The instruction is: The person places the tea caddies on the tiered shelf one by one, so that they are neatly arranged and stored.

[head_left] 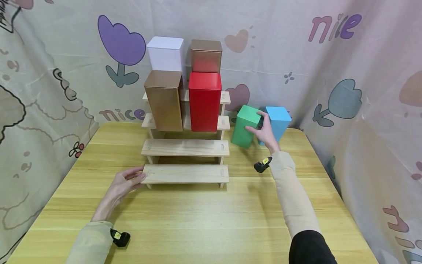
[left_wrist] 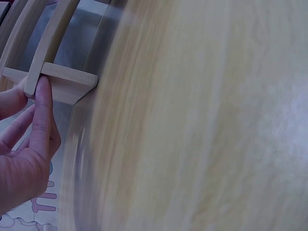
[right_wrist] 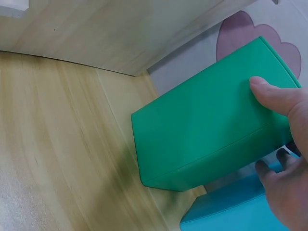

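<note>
Box, green (head_left: 242, 131), one: tilted, right of the shelf, clamped between thumb and fingers of the right hand (head_left: 265, 132); whether its base touches the table cannot be told.

Stepped shelf (head_left: 186, 174), pale wood, one, four steps: left end of the lowest step pinched between thumb and fingers of the left hand (head_left: 122, 186). Hands well apart.

Blue box (head_left: 280, 121), one: just right of the green box, behind the right hand, which partly covers it.

Boxes on the shelf, four. Third step from the front: gold box (head_left: 165, 106) at left, red box (head_left: 204, 102) at right. Top step: white box (head_left: 166, 57) at left, copper box (head_left: 206, 58) at right, their lower parts screened by the pair in front. Two lower steps bare.

Black wrist devices (head_left: 262, 166), two, one per wrist; pale sleeves (head_left: 293, 194), two.

Table (head_left: 184, 220), wood-grained, one. Behind: pale cloth (head_left: 270, 58) printed with flowers, hearts and "nice".
</note>
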